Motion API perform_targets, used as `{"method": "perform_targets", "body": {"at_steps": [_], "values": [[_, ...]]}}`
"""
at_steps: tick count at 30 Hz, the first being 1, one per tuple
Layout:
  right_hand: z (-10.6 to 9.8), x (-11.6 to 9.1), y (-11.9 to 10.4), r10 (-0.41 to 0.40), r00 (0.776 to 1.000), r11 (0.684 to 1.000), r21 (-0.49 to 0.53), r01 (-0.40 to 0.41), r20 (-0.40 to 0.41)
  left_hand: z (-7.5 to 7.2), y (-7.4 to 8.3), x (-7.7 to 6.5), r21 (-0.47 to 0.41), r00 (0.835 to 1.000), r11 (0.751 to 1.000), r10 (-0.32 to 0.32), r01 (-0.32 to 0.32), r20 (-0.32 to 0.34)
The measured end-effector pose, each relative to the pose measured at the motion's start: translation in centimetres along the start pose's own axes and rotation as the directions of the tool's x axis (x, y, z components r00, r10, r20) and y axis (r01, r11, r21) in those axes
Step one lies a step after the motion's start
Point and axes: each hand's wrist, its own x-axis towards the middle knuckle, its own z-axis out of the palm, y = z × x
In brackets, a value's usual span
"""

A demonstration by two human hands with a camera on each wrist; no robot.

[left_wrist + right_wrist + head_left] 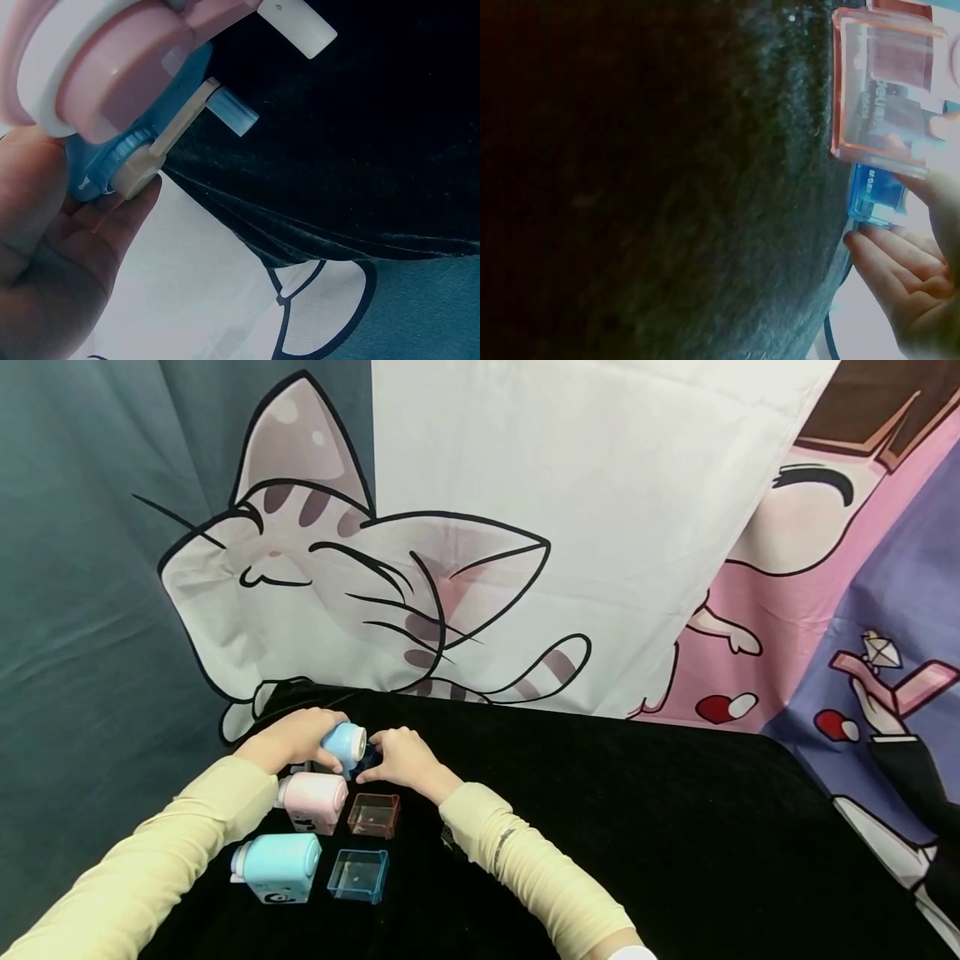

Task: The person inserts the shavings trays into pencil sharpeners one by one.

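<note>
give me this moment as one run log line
left hand: holds blue sharpener | right hand: pinches dark-blue tray | nearby: pink sharpener, turquoise sharpener, red tray, light-blue tray

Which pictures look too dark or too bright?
Head view: mostly bright, though the cloth is nearly black; left wrist view: dim and bluish, with the left hand looking shadowy; right wrist view: the cloth is very dark and grainy, while whitish glare washes out the right edge near the right hand.
</note>
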Motion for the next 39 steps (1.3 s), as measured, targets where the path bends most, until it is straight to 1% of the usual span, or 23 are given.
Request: {"method": "perform_targets", "body": {"at_steps": [7,12,23,31,39], "values": [[0.3,0.5,-0.2,0.015,1.0,1.0,-0.004,-0.015,-0.009,0.2,-0.1,0.2,-0.014,1.0,1.0,-0.007,0.007,-0.01],[0.4,0.7,-0.2,0.014,1.0,1.0,-0.009,-0.014,-0.02,0.3,-0.3,0.2,-0.016,1.0,1.0,-0.002,0.001,-0.018],[0.6,0.7,-0.8,0.024,0.999,1.0,0.005,-0.024,-0.022,0.4,-0.4,-0.2,-0.007,1.0,1.0,-0.007,0.006,-0.02],[0.9,0.9,-0.8,0.068,0.997,0.996,0.054,-0.066,-0.026,0.2,-0.3,-0.1,-0.007,1.0,1.0,0.011,-0.011,-0.023],[1.3,1.2,-0.7,0.083,0.996,0.992,0.104,-0.079,-0.035,0.6,-0.6,0.2,-0.008,1.0,1.0,0.014,-0.014,-0.023]]}}
